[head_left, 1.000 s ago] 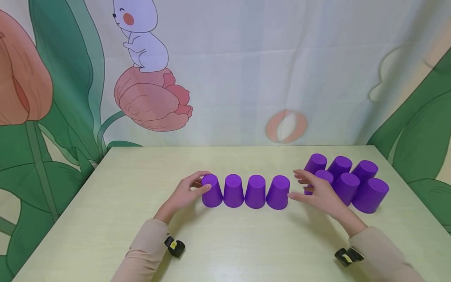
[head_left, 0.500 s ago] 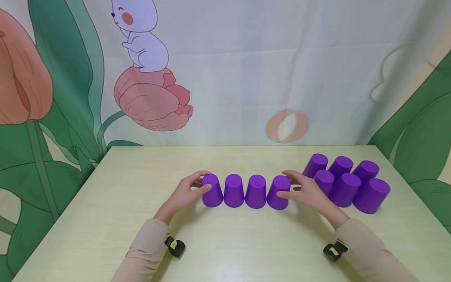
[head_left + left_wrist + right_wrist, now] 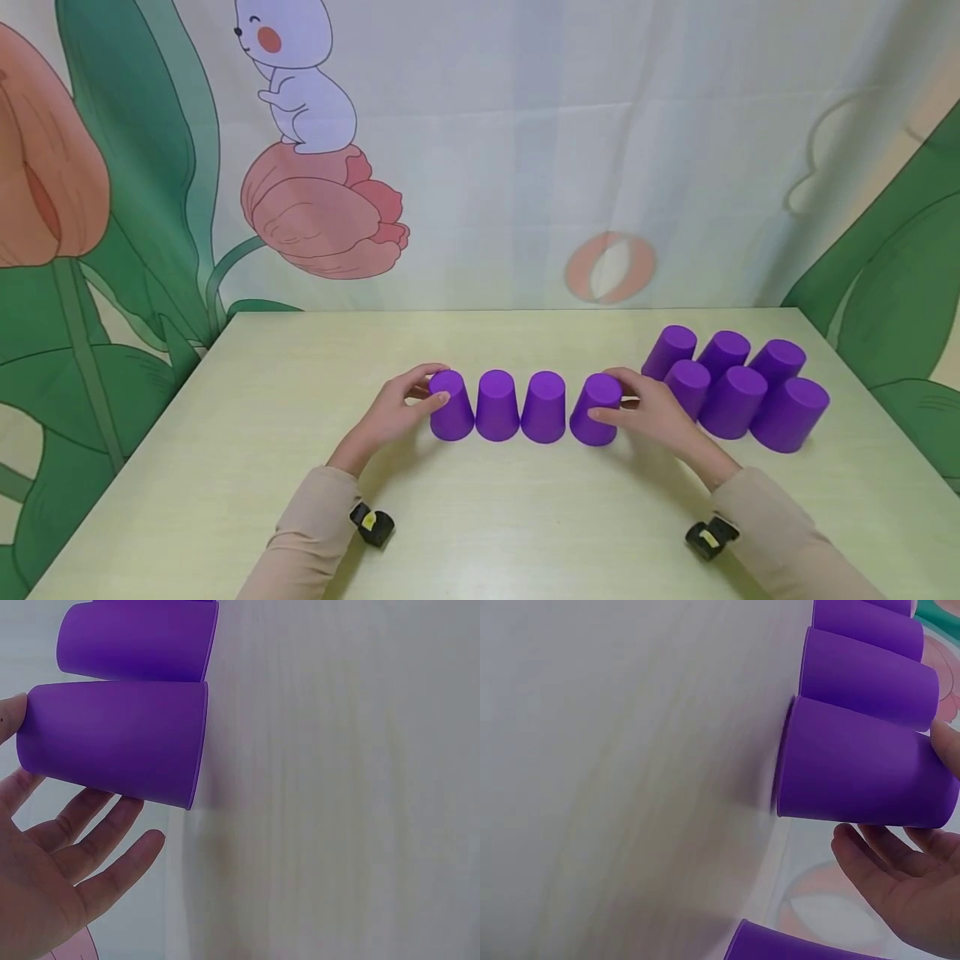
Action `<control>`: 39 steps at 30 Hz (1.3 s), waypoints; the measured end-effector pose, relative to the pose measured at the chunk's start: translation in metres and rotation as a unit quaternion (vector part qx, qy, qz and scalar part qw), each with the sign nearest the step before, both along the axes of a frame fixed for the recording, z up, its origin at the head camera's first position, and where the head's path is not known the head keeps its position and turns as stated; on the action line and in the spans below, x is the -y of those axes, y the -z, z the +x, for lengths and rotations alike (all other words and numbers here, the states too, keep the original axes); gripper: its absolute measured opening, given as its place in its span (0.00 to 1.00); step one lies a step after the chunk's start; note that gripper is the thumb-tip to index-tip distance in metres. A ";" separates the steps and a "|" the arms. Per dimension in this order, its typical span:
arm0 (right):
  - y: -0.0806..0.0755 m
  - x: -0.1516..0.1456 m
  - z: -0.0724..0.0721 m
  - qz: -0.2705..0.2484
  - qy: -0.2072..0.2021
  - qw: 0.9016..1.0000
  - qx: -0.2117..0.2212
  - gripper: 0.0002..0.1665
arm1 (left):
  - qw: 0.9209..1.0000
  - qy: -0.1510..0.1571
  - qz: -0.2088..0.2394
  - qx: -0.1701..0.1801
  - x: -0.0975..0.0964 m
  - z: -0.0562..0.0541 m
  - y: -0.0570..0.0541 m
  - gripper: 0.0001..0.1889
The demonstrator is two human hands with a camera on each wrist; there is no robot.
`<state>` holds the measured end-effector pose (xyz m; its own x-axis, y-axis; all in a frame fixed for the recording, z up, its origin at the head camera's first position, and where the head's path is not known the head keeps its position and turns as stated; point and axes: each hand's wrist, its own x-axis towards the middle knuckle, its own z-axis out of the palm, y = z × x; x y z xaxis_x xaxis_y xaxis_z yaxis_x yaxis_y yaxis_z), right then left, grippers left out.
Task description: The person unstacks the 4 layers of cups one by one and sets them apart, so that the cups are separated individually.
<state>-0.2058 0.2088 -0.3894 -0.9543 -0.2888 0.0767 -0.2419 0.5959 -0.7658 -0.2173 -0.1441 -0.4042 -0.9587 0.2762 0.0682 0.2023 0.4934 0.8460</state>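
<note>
Purple cups stand upside down in a row on the table. My left hand (image 3: 393, 410) pinches the leftmost cup (image 3: 452, 423) near its top, thumb in front and a finger behind. In the left wrist view its other fingers (image 3: 124, 866) spread below that cup (image 3: 112, 742). At the row's other end my right hand (image 3: 663, 414) holds the rightmost cup (image 3: 591, 432) between thumb and fingers; the right wrist view shows this cup (image 3: 862, 765) close up. Between the hands stand two untouched cups, the inner left one (image 3: 497, 412) and the inner right one (image 3: 543, 412).
Several more upturned purple cups, such as the near right one (image 3: 787, 417), are grouped at the table's right, just behind the right hand. A printed curtain (image 3: 487, 167) hangs along the far edge of the pale table (image 3: 480, 517).
My right hand has come left from beside the row and taken hold of the rightmost cup. That cup has shifted slightly right, widening its gap. The left hand stays put.
</note>
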 end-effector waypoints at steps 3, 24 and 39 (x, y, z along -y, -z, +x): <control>-0.002 -0.002 0.003 -0.004 0.001 1.000 -0.007 0.34 | 1.000 0.002 0.003 -0.001 0.001 0.000 0.001 0.20; -0.015 -0.032 0.031 0.052 0.036 0.997 -0.040 0.38 | 1.000 0.003 0.004 -0.011 0.000 0.000 0.003 0.20; -0.018 -0.067 0.051 0.053 0.080 0.995 -0.041 0.35 | 1.000 0.008 0.002 -0.016 -0.001 0.000 0.003 0.20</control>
